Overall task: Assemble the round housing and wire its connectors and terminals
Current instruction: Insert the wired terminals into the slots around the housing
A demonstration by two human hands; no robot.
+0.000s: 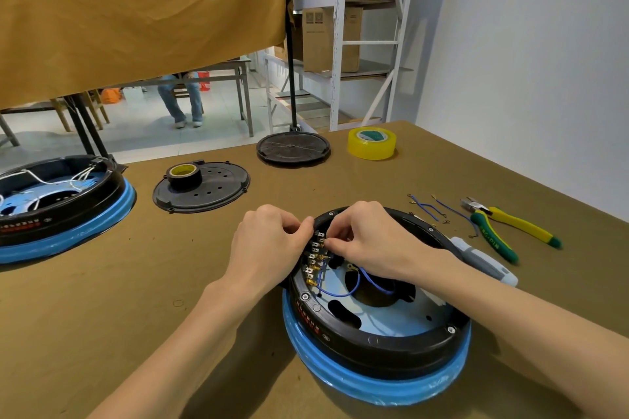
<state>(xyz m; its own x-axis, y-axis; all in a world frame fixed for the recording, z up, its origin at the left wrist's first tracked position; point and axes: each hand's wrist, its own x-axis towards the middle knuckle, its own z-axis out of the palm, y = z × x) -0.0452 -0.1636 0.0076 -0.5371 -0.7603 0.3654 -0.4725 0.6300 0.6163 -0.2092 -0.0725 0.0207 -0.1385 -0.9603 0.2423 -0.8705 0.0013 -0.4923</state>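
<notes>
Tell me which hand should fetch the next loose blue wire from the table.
The right hand, probably. The loose blue wires lie on the table on its side, near the pliers. The left hand grips the housing rim at the terminals, steadying it, and would have to cross over.

So the round housing [376,326] is a black ring sitting flat in a blue rim, open side up, with a pale blue plate inside that has dark cutouts. Along its inner left wall there's a column of terminals [315,257], some silver tabs, some brass. A couple of blue wires [343,289] loop from the lower terminals across the plate toward the housing's centre hole. Off past the housing's upper right edge, a few loose blue wires with brass ends [429,208] lie flat.
</notes>
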